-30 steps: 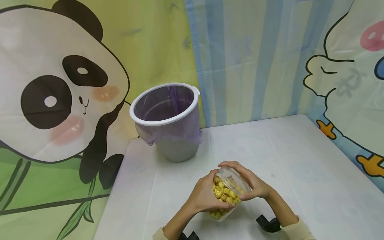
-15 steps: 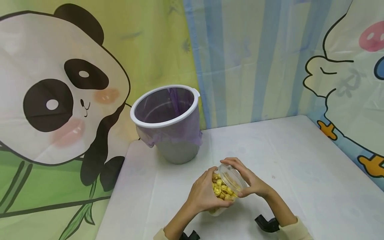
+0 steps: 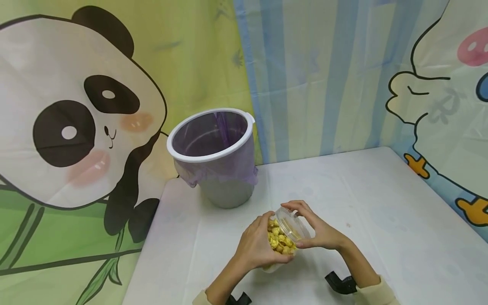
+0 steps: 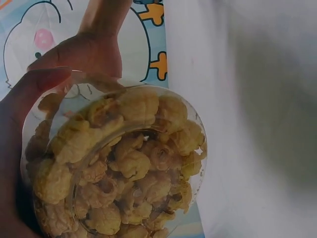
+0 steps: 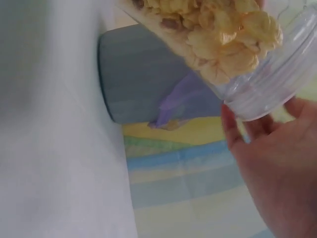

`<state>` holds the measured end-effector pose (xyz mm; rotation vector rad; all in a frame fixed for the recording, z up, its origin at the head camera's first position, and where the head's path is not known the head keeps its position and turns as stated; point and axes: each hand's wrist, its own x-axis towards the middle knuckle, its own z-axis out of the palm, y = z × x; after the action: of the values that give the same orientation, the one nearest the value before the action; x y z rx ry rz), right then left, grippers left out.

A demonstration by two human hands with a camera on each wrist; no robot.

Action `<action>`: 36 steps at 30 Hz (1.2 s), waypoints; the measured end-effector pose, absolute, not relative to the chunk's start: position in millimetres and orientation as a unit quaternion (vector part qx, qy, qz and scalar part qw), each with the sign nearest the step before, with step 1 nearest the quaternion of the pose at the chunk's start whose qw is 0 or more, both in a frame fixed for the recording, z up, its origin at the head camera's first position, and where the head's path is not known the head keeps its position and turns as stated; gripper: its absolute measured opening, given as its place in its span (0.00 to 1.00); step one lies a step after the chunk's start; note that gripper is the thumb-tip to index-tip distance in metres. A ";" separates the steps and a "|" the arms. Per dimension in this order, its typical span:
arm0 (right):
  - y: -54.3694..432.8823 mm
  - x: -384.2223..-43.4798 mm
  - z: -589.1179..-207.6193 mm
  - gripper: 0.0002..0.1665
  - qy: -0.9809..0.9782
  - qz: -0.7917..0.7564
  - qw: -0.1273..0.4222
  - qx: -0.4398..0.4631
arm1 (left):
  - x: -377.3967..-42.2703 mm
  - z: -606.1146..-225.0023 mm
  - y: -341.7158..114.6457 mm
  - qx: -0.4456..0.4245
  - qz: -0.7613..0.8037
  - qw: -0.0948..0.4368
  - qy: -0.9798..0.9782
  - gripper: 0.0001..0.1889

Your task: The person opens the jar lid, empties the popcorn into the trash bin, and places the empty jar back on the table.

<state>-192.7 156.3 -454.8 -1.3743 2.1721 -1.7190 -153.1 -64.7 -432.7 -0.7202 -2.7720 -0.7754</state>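
A clear plastic jar of yellow popcorn (image 3: 279, 240) is tilted above the white table, its top leaning to the upper right. My left hand (image 3: 254, 243) grips the jar's body from the left, thumb along the near side. Around the clear lid (image 3: 292, 224), the fingers and thumb of my right hand (image 3: 319, 231) are curled. Seen in the right wrist view, the lid (image 5: 272, 79) sits at the jar's mouth, with fingertips at its rim. The left wrist view looks at the jar's round base (image 4: 133, 173), popcorn pressed behind it.
At the back left of the white table (image 3: 362, 190) stands a grey bin (image 3: 226, 190) with a white rim and a purple liner. Printed curtains with a panda (image 3: 95, 140) and blue stripes hang behind. Black curved pieces (image 3: 340, 284) sit by both wrists.
The jar and both hands have moved slightly left and up. My right hand has turned a little around the lid.
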 end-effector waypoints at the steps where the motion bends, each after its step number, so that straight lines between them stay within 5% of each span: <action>1: 156.3 -193.1 -454.9 0.52 0.693 -0.559 0.023 -0.454 | -152.5 -433.1 -64.8 -0.244 -0.261 0.083 -0.930 0.55; 6: 155.9 -193.8 -452.5 0.55 0.643 -0.570 0.036 -0.510 | -151.9 -434.4 -65.1 -0.247 -0.262 0.079 -0.930 0.55; 13: 154.8 -191.1 -450.0 0.53 0.701 -0.549 0.019 -0.454 | -153.8 -434.6 -65.3 -0.245 -0.253 0.092 -0.932 0.55; 36: 150.0 -191.9 -448.1 0.50 0.666 -0.544 -0.019 -0.510 | -152.5 -439.7 -68.4 -0.245 -0.241 0.113 -0.932 0.56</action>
<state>-191.9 150.0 -448.1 -1.6213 2.1185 -1.7294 -152.5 -68.4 -439.7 -0.7199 -2.7357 -0.7072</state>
